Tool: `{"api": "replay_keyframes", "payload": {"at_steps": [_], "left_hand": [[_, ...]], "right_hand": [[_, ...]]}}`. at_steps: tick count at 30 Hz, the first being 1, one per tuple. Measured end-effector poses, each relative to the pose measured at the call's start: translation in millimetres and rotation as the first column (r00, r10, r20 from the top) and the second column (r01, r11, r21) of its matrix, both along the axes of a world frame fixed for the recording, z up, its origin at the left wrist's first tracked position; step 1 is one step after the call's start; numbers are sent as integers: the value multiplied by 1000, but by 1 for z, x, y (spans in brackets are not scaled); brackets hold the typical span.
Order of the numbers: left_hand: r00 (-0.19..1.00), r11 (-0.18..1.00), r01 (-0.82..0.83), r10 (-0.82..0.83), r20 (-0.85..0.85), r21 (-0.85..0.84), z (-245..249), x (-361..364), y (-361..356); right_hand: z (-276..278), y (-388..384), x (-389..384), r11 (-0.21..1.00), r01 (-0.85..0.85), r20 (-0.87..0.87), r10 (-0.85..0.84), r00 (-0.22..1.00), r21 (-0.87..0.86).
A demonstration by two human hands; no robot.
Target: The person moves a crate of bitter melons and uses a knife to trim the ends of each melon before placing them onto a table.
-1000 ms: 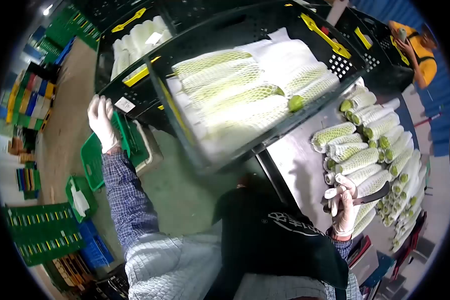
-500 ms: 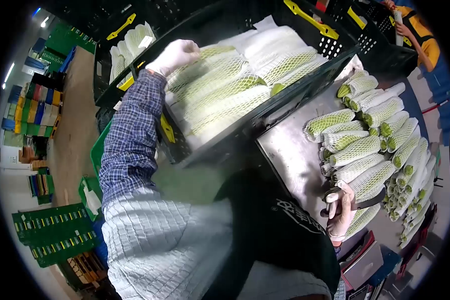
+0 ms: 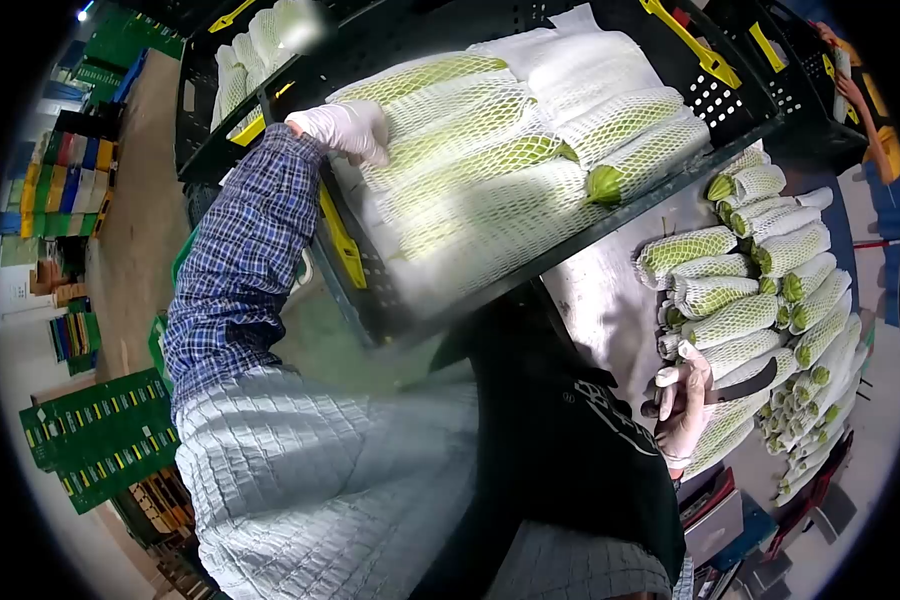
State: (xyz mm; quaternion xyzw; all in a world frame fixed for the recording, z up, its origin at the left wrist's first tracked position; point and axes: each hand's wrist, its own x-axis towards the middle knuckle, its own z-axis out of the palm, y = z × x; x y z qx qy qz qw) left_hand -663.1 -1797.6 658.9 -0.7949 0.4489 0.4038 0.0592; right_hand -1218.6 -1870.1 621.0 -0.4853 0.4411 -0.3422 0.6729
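My left hand (image 3: 348,130), in a white glove, is closed at the left ends of the net-wrapped green vegetables (image 3: 460,120) in a black crate (image 3: 610,215). Its fingertips curl down beside them; whatever they pinch is hidden. White sheeting lines the crate, and the vegetables lie in two side-by-side groups. My right hand (image 3: 684,405), also gloved, is closed around the handle of a knife (image 3: 748,384). The dark curved blade points right, over more net-wrapped vegetables (image 3: 735,350) piled on a metal table (image 3: 605,300).
Another crate (image 3: 192,125) with wrapped vegetables (image 3: 260,50) stands at the upper left. Yellow handles mark the crates. At the upper right a person (image 3: 878,150) holds a wrapped item. Green crates (image 3: 100,430) are stacked on the floor at left.
The view has shifted, so the crate and table sit further right. My left hand has moved down along the vegetables' left ends. My right hand still holds the knife.
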Motion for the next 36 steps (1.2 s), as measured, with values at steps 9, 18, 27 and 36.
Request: {"api": "replay_keyframes", "payload": {"at_steps": [9, 18, 27, 36], "left_hand": [[995, 1000, 10, -9, -100, 9, -25, -11, -2], [704, 859, -505, 464, -538, 79, 13, -37, -1], [442, 665, -689, 72, -894, -287, 77, -91, 21], [310, 661, -594, -338, -889, -458, 97, -247, -57]], "right_hand": [[4, -11, 11, 999, 16, 65, -19, 998, 36], [-8, -26, 2, 1000, -8, 171, 6, 985, 9], [23, -59, 18, 972, -102, 168, 139, 976, -214], [124, -92, 138, 812, 229, 501, 89, 861, -537]]}}
